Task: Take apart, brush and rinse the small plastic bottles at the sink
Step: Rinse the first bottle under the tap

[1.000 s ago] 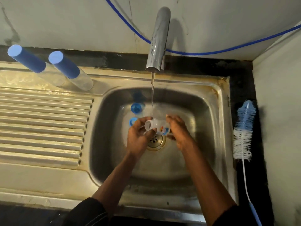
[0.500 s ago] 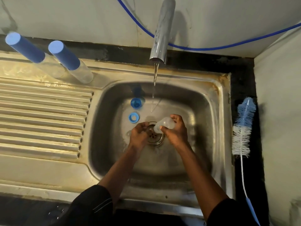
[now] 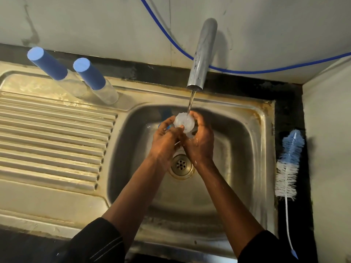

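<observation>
A small clear plastic bottle [image 3: 184,122] is held upright under the running water from the tap [image 3: 201,56], its open mouth facing up and full of foaming water. My left hand [image 3: 164,138] grips its left side and my right hand [image 3: 199,138] wraps around its right side and bottom. Both hands are over the back of the sink basin [image 3: 237,149], above the drain [image 3: 182,166]. A bit of a blue cap [image 3: 166,113] shows behind my left hand; the rest is hidden.
Two capped bottles with blue lids [image 3: 48,64] [image 3: 90,74] stand at the back of the ribbed draining board [image 3: 51,141]. A blue and white bottle brush [image 3: 288,166] lies on the dark counter right of the sink. A blue hose [image 3: 171,40] runs along the wall.
Both hands lifted the clear bottle from low near the drain up into the water stream, turning its mouth upward. My left hand, apart from it half a second ago, grips it again.
</observation>
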